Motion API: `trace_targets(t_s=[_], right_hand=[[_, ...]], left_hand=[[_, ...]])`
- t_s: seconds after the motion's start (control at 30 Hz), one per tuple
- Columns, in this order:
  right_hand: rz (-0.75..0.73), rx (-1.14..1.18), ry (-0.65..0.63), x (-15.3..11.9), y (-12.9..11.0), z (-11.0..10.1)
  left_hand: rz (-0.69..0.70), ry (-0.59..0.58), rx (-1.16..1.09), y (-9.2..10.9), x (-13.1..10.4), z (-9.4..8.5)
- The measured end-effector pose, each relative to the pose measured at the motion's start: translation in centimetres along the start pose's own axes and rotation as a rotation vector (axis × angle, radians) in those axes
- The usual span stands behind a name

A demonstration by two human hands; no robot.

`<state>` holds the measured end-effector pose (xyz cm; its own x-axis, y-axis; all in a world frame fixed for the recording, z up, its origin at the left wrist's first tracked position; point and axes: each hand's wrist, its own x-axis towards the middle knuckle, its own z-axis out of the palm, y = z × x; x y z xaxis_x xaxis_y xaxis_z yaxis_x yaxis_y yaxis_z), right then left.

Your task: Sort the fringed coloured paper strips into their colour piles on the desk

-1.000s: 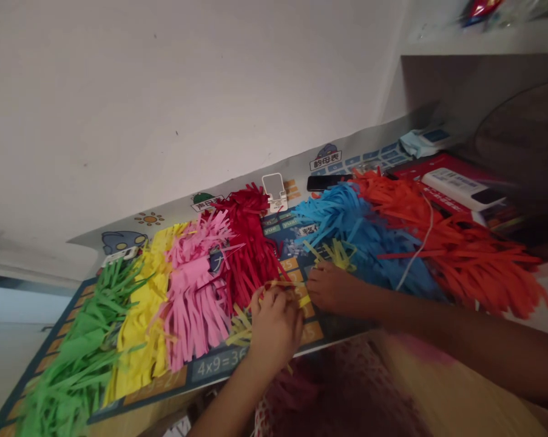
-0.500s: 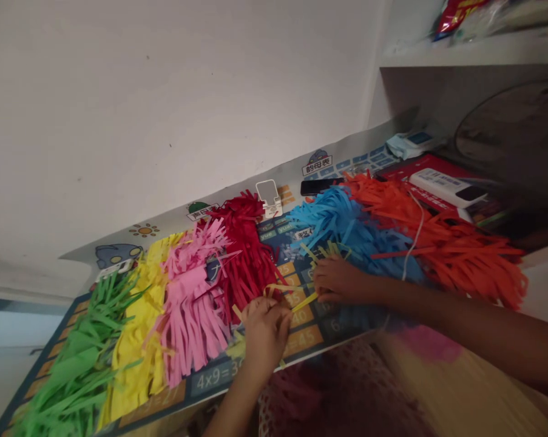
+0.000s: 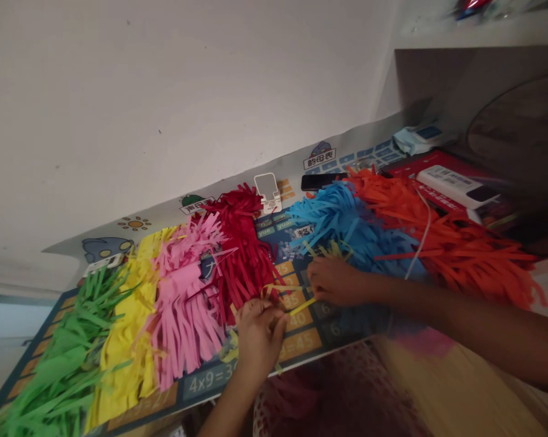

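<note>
Between my two hands runs a narrow yellow paper strip [image 3: 303,306], low over the printed desk mat [image 3: 210,379]. My left hand [image 3: 261,331] is closed on its left part, with pale yellow scraps beneath the wrist. Closed around the other end is my right hand [image 3: 335,280]; yellow fringe ends [image 3: 331,250] stick up behind its fingers. Dark red fringed paper [image 3: 241,261] lies just beyond my left hand. Blue fringed paper [image 3: 346,212] lies behind my right hand. The fingertips of both hands are partly hidden.
Pink fringe [image 3: 189,315], yellow fringe [image 3: 130,340] and green fringe [image 3: 59,370] cover the mat's left side. Orange-red fringe [image 3: 465,249] lies at right under a white cord [image 3: 422,237]. A phone stand [image 3: 268,193] and a black phone [image 3: 321,181] sit near the wall.
The camera view has shifted slightly, so the left-hand papers appear farther left. Both hands keep their hold on the yellow strip, with little visible movement.
</note>
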<state>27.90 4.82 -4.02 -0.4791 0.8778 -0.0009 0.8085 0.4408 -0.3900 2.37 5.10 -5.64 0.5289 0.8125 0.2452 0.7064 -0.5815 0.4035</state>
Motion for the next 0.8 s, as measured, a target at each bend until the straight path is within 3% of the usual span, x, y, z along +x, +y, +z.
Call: trace_targets(t_s=[0.23, 0.5, 0.57, 0.63, 0.7, 0.8], right_hand=[[0.221, -0.041, -0.127, 1.0, -0.8, -1.3], [0.269, -0.066, -0.094, 0.0, 0.0, -0.7], [0.171, -0.133, -0.018, -0.3, -0.5, -0.1], [-0.021, -0.248, 0.033, -0.4, -1.2, 0.5], [-0.190, -0.361, 0.015, -0.5, -1.9, 1.1], [-0.293, -0.458, -0.025, -0.4, -2.8, 1.7]], left_hand=[[-0.042, -0.123, 0.162, 1.6, 1.1, -0.5], [0.319, -0.010, 0.286, 1.5, 0.3, 0.7], [0.352, -0.020, 0.318, 1.4, 0.2, 1.1], [0.374, -0.050, 0.336, 1.5, 0.3, 1.2], [0.365, -0.051, 0.340, 1.9, 0.5, 1.0], [0.341, -0.051, 0.341, 2.9, 0.7, 0.8]])
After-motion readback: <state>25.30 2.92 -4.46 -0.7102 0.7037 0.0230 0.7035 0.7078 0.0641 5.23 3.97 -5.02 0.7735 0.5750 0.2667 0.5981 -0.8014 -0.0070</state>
